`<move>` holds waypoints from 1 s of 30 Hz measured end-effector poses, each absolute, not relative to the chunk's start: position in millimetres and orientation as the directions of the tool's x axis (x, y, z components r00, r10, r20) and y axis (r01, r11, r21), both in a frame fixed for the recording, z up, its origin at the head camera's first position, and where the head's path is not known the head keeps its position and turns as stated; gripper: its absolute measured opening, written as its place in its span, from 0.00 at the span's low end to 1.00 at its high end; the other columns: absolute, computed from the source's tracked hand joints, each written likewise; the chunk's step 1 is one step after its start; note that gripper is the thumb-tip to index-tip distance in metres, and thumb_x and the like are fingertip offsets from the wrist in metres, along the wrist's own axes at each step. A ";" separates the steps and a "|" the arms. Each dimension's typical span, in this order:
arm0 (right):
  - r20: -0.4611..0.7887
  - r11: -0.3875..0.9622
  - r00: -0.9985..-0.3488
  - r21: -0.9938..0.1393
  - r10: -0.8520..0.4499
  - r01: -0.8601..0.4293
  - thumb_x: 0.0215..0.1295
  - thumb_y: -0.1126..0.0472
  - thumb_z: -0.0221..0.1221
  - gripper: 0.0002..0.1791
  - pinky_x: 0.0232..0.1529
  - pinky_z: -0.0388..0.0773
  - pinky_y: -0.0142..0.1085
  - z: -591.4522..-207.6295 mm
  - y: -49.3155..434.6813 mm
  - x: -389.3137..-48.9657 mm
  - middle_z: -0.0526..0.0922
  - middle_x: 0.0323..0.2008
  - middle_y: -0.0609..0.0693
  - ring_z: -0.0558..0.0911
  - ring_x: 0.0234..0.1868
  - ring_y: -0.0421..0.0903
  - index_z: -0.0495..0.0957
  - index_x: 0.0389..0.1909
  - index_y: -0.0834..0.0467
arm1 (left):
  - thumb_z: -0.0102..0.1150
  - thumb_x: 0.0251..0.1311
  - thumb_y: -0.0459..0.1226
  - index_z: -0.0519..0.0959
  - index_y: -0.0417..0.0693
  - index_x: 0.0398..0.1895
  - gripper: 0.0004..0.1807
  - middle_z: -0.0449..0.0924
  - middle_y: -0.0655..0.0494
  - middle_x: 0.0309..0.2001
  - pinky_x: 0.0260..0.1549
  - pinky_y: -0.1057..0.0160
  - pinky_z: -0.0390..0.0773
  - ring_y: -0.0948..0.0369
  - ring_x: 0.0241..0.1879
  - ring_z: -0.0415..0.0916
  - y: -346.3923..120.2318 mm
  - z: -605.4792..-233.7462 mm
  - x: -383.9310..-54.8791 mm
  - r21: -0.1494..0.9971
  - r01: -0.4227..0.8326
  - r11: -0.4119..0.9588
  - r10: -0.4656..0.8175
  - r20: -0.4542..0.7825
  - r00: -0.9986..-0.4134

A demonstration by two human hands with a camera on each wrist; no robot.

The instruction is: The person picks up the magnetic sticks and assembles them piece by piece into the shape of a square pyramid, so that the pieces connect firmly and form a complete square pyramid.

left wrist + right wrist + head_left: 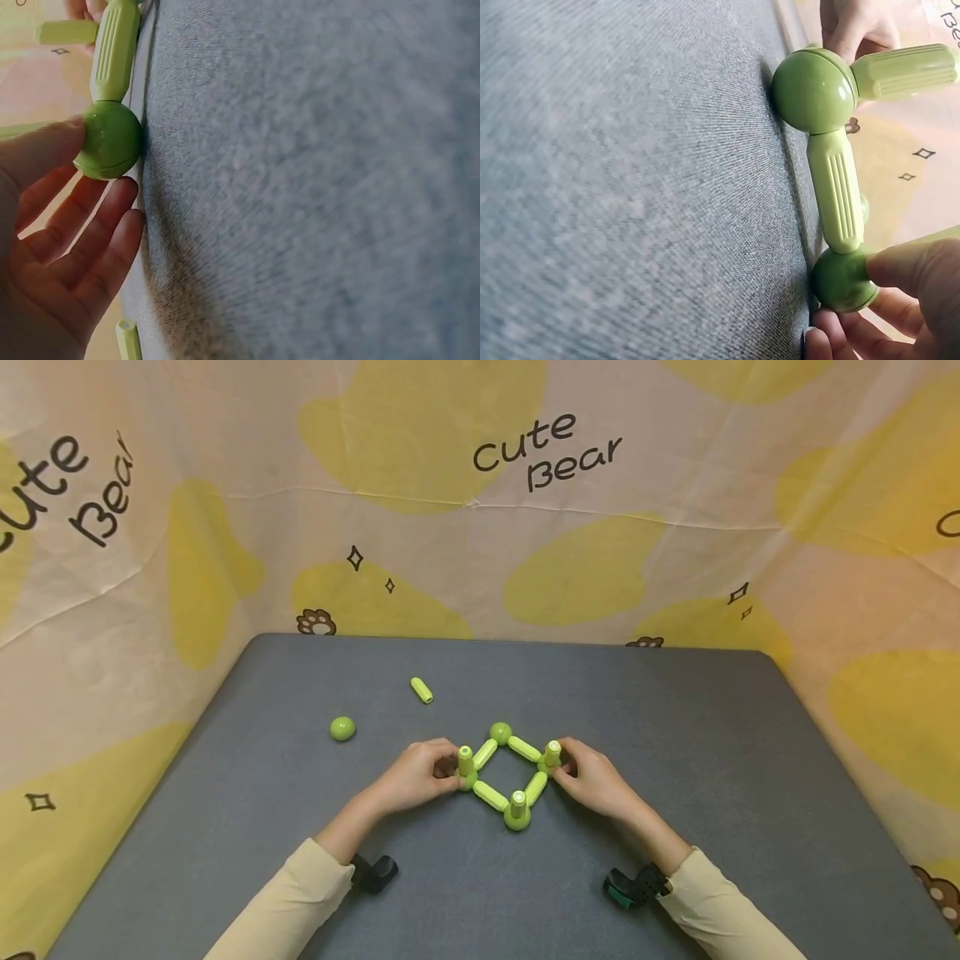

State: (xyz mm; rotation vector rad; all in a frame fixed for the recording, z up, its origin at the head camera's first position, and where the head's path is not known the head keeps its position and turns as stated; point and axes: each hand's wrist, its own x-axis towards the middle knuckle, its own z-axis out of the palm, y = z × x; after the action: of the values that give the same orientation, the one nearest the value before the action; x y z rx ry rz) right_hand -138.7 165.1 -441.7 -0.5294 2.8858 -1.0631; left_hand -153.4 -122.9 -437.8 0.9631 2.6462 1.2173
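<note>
A square frame of green balls and ridged light-green connector rods lies on the table, one corner towards me. Rods stand upright on its near ball [517, 817], left ball [111, 141] and right ball [844, 280]; the far ball [501, 732] has none. My left hand [420, 774] pinches the left ball between thumb and fingers, its other fingers loosely bent beneath. On the opposite side, my right hand [592, 778] grips the right ball the same way, thumb on the near side. Both wrist views show the balls low against the grey surface.
A loose green ball [342, 728] lies left of the frame, and a loose rod [422, 690] lies farther back. The grey table [675, 718] meets a printed cloth backdrop [570, 568] behind and at the sides. Black wrist cameras [375, 874] hang by both sleeves.
</note>
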 end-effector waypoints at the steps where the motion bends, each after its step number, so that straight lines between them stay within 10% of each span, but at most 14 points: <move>1: 0.090 0.711 -0.945 -0.637 -0.315 -0.298 0.58 0.64 0.59 0.13 0.31 0.73 0.32 -441.9 165.0 -139.6 0.79 0.36 0.50 0.76 0.31 0.39 0.75 0.45 0.58 | 0.67 0.48 0.33 0.80 0.47 0.33 0.09 0.79 0.57 0.33 0.30 0.69 0.78 0.67 0.29 0.79 -122.7 -438.1 -152.9 0.708 0.512 0.487 0.573 0.184 -0.799; 30: 0.020 0.710 -0.962 -0.671 -0.272 -0.215 0.60 0.61 0.57 0.14 0.31 0.73 0.33 -443.1 156.8 -176.8 0.81 0.40 0.53 0.79 0.34 0.43 0.74 0.47 0.59 | 0.69 0.46 0.36 0.75 0.54 0.31 0.11 0.77 0.61 0.29 0.33 0.68 0.76 0.66 0.31 0.77 -104.4 -432.1 -132.6 0.659 0.536 0.528 0.639 0.107 -0.762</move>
State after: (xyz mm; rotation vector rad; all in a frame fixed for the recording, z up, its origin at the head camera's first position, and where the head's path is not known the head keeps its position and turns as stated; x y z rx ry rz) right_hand -176.8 156.8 -443.1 -0.4040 2.8303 -1.0943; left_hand -132.6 -104.4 -432.1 1.0125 2.6149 1.0493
